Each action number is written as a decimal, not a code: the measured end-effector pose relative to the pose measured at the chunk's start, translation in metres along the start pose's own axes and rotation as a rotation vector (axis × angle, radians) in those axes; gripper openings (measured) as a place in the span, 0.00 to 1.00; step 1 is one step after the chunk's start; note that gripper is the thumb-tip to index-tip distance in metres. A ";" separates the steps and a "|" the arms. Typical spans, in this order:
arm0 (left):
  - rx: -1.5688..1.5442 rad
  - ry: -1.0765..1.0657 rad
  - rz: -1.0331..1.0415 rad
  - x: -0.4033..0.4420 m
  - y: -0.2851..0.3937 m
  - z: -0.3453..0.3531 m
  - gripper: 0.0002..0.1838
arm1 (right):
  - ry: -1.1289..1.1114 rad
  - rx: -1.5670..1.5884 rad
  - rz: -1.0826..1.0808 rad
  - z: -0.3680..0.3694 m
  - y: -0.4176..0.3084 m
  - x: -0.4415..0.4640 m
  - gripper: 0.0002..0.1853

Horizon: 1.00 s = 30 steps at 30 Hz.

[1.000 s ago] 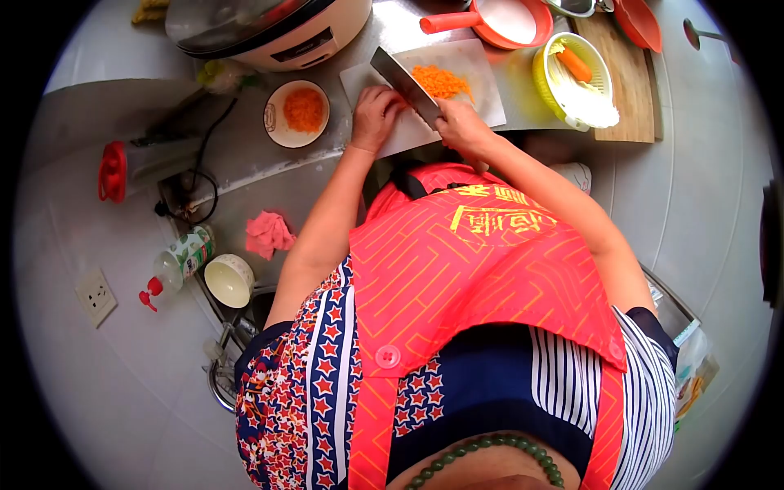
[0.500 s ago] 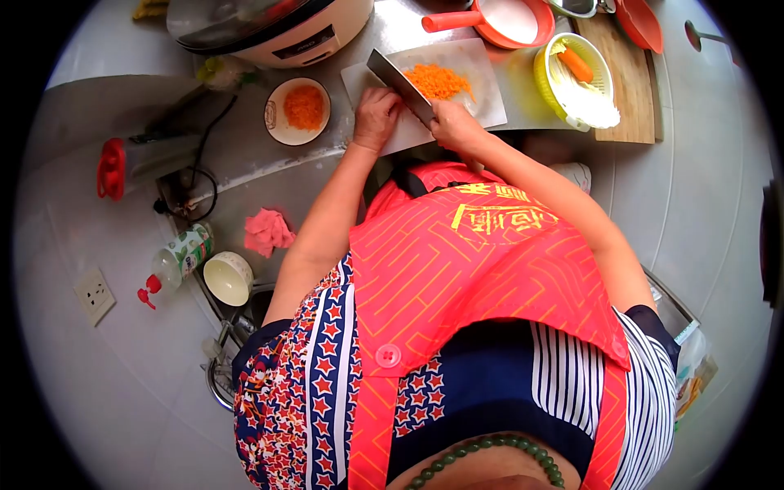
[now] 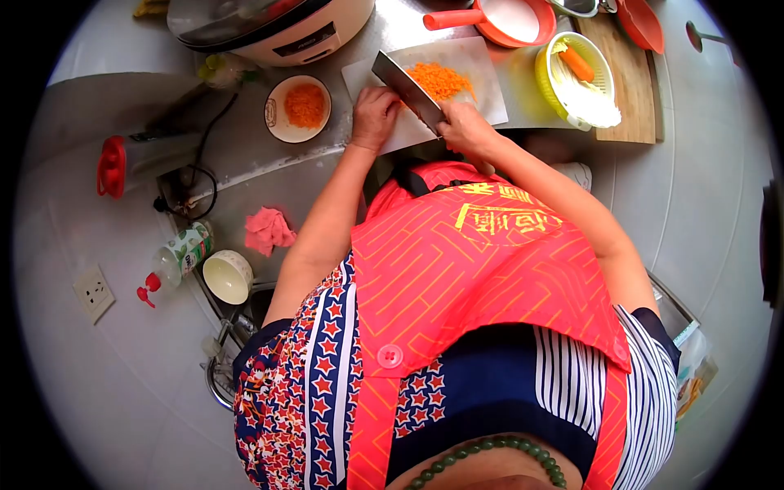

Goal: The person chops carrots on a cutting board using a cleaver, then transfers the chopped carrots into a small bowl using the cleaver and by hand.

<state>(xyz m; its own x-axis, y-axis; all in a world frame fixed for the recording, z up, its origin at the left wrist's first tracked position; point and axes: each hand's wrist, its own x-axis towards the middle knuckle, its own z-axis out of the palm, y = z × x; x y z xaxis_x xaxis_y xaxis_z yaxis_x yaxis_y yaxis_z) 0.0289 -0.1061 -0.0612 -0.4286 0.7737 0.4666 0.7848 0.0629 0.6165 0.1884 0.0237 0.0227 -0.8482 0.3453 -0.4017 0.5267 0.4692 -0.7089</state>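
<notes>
My right hand (image 3: 465, 129) grips a cleaver (image 3: 406, 88), whose broad blade slants up to the left across a white cutting board (image 3: 486, 69). On the board, to the right of the blade, lies a heap of finely chopped carrot (image 3: 441, 81). My left hand (image 3: 376, 114) rests on the board's left part with its fingers curled close to the blade; whatever is under the fingers is hidden. Left of that hand stands a white dish (image 3: 280, 124) holding shredded carrot (image 3: 305, 106).
A yellow basket (image 3: 549, 86) with a whole carrot (image 3: 577, 65) and pale leaves stands on the right, by a wooden board (image 3: 633, 90). Behind are a red ladle (image 3: 453, 20) and a cooker (image 3: 286, 41). A pink cloth (image 3: 269, 231), bowl (image 3: 228, 278) and bottle (image 3: 181, 255) lie left.
The cleaver and my right hand have shifted slightly right and toward my body. My left hand has stayed almost in place.
</notes>
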 end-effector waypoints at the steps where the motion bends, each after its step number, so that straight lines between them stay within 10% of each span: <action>1: 0.006 -0.006 -0.001 0.000 0.000 0.000 0.06 | 0.003 -0.013 0.007 0.001 0.000 0.000 0.09; 30: 0.020 -0.037 -0.068 0.001 -0.001 -0.010 0.07 | 0.042 0.102 0.032 -0.001 -0.013 -0.001 0.11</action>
<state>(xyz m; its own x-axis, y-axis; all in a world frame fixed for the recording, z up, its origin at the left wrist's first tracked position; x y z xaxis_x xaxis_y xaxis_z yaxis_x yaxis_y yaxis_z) 0.0229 -0.1115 -0.0553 -0.4648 0.7899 0.4001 0.7635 0.1288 0.6328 0.1822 0.0183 0.0328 -0.8269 0.3931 -0.4020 0.5430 0.3727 -0.7525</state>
